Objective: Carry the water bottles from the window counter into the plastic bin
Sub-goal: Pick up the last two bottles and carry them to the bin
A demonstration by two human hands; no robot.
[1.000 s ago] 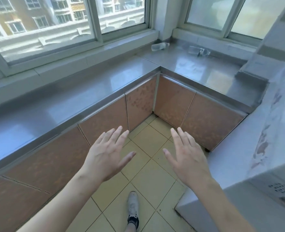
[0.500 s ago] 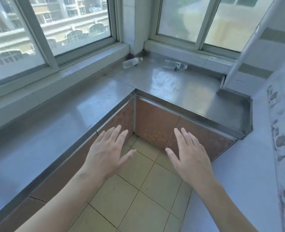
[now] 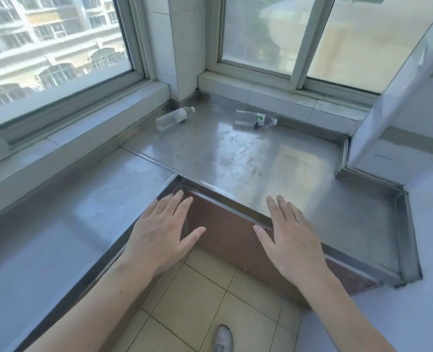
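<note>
Two clear plastic water bottles lie on their sides at the back of the steel table, close under the corner windows. The left bottle [image 3: 175, 118] sits near the tiled corner pillar [image 3: 182, 47], cap pointing toward the right-hand window; the right bottle [image 3: 256, 119], with a green-marked label, lies just beside the rear sill, cap to the right. The two are apart from each other, with bare steel between.

Both look like thin-walled bottles, probably light (how much water is in them cannot be told from here). Lying flat on smooth metal, they would likely roll at a nudge, and the plastic may be slippery and give under a squeeze. A wrap around the middle of the barrel, near the label, seems the safest hold; the neck would be a narrower grip that lets the body swing.

The table [image 3: 274, 168] runs in an L under both windows, its front edge above brown cabinet panels [image 3: 225, 235].

The left hand [image 3: 159, 237] and the right hand [image 3: 291, 240] hover palm down over the near edge, fingers spread and holding nothing, well short of the bottles. A grey shoe [image 3: 223, 339] shows on the tiled floor [image 3: 197, 295] below. The plastic bin is not in view.
</note>
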